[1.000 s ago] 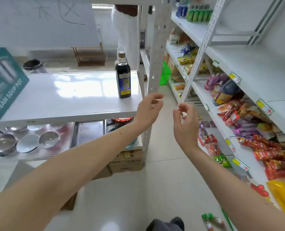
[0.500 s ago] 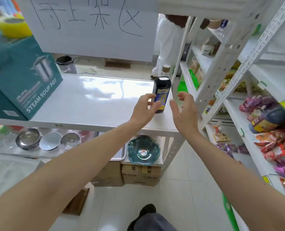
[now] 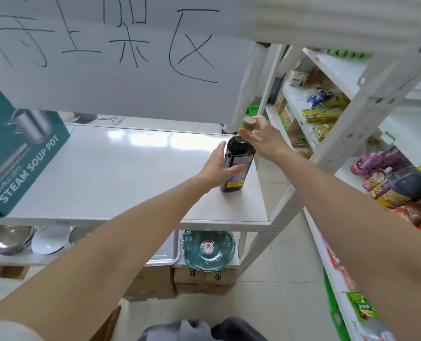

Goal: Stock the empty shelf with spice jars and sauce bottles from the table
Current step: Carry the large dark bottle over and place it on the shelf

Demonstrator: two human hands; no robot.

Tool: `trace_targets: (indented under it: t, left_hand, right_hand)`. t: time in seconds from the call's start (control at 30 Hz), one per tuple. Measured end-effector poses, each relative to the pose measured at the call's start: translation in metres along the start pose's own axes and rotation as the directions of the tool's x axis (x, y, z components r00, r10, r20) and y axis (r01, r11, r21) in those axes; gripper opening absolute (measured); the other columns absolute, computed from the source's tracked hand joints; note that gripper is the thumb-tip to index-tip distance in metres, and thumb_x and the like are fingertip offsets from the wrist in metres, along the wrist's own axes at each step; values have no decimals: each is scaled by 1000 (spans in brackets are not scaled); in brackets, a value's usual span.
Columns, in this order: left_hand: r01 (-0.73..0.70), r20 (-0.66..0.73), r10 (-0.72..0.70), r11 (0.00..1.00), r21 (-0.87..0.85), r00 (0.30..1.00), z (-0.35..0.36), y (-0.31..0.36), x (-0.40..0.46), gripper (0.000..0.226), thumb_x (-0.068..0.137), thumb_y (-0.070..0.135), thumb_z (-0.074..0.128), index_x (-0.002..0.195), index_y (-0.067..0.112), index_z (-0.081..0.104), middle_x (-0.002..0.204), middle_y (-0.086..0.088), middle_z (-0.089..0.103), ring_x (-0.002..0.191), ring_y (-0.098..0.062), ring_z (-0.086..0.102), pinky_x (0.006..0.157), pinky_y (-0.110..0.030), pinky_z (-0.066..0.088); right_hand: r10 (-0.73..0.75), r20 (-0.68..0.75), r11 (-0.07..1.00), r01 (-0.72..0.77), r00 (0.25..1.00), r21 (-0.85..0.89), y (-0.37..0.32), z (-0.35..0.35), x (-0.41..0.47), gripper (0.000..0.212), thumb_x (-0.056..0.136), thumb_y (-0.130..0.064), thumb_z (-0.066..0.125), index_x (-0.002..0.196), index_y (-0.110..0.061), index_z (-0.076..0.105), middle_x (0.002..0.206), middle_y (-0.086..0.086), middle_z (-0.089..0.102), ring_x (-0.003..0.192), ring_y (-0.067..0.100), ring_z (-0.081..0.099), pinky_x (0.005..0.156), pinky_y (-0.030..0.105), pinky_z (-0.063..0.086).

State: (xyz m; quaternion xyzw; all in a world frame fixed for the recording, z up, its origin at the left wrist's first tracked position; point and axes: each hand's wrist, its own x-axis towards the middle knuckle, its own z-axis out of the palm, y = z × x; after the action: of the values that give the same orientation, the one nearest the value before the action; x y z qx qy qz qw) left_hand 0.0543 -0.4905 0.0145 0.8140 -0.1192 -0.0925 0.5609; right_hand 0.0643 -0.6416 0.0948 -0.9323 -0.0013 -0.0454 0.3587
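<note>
A: What changed in the last half second?

B: Both hands have closed in on the sauce bottle (image 3: 237, 163), standing upright near the worktop's (image 3: 121, 173) right edge. The pick-up looks under way.

A: And the hands?

B: The left hand (image 3: 219, 166) wraps the bottle's body; the right hand (image 3: 263, 139) seems to pinch the neck below the cap, though its fingertips are hidden.

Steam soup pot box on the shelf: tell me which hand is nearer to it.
Left. The left hand holds the soy sauce bottle on the side facing the steam soup pot box; the right hand is at the bottle's neck, farther away.
</note>
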Motion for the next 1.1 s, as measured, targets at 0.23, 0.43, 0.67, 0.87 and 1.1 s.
trace_targets:
  t: [0.23, 0.43, 0.67, 0.87, 1.1]
  left_hand:
    - [12, 31, -10, 998, -60, 999, -1, -12, 26, 44, 91, 26, 65, 128, 15, 44, 121, 1, 59, 116, -18, 55, 93, -31, 45]
    - [-30, 115, 36, 998, -51, 993, -8, -21, 31, 36, 93, 30, 63, 123, 17, 48, 121, -2, 62, 115, -17, 57, 96, -34, 49]
    - [-59, 291, 83, 994, -92, 953, -20, -21, 17, 34, 94, 21, 61, 126, 16, 49, 118, -2, 62, 113, -19, 60, 95, -37, 52]
    - [-155, 394, 148, 988, -15, 907, -36, -12, -6, 36, 91, 23, 65, 124, 12, 55, 116, -4, 66, 106, -17, 64, 94, -37, 53]
    - [-368, 540, 269, 926, 82, 797, -38, -4, -36, 36, 87, 43, 65, 116, 21, 61, 104, 4, 70, 96, -12, 65, 89, -36, 54]
  right_hand:
    - [23, 4, 996, -23, 1000, -87, -6, -1, 4, 38, 94, -36, 62, 116, -6, 59, 113, 7, 67, 105, 22, 60, 75, 23, 35]
    - [57, -19, 989, -59, 998, -138, -11, 1, -6, 38, 93, -42, 60, 109, -8, 55, 113, 11, 67, 104, 30, 61, 82, 34, 45]
    - [123, -102, 969, -142, 987, -201, -17, 8, -34, 46, 93, -51, 55, 113, -9, 54, 110, 10, 66, 101, 30, 60, 75, 36, 43]
    - [166, -198, 974, -192, 966, -118, -27, 15, -71, 43, 93, -51, 55, 104, -9, 54, 103, 9, 66, 95, 29, 60, 79, 40, 48]
    - [234, -338, 967, -255, 912, -17, -35, 17, -132, 38, 94, -47, 55, 102, -10, 52, 98, 4, 61, 87, 22, 54, 73, 34, 40]
